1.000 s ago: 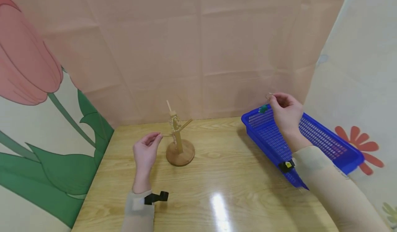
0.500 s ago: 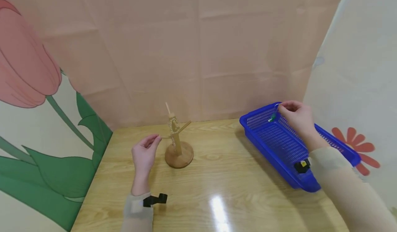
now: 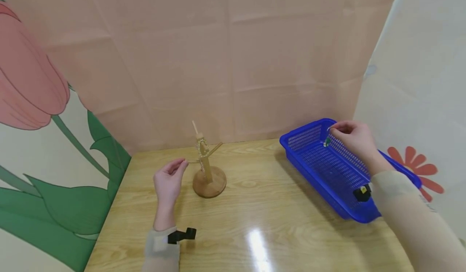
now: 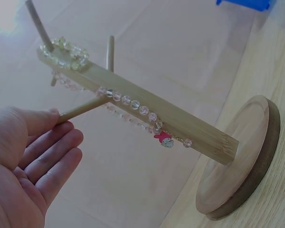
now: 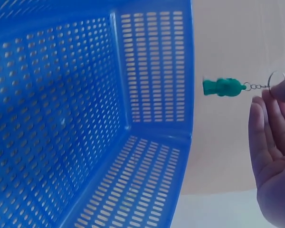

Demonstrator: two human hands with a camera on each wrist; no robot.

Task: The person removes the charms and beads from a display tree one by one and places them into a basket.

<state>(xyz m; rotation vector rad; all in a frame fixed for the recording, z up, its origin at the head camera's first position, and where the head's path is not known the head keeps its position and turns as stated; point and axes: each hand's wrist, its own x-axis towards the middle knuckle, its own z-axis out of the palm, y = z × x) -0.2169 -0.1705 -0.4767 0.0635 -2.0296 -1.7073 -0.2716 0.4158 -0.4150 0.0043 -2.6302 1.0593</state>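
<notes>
The right hand point(image 3: 354, 138) pinches a green keychain point(image 5: 223, 87) over the blue basket point(image 3: 320, 171); the left hand point(image 3: 168, 181), fingers relaxed, touches the wooden stand's point(image 3: 207, 171) peg.

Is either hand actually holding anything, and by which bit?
The right hand pinches a green keychain by its metal ring. The left hand touches a stand's peg.

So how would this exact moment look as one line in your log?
left hand: touches peg of wooden stand | bead bracelet: on stand | right hand: pinches ring of green keychain over blue basket
</notes>
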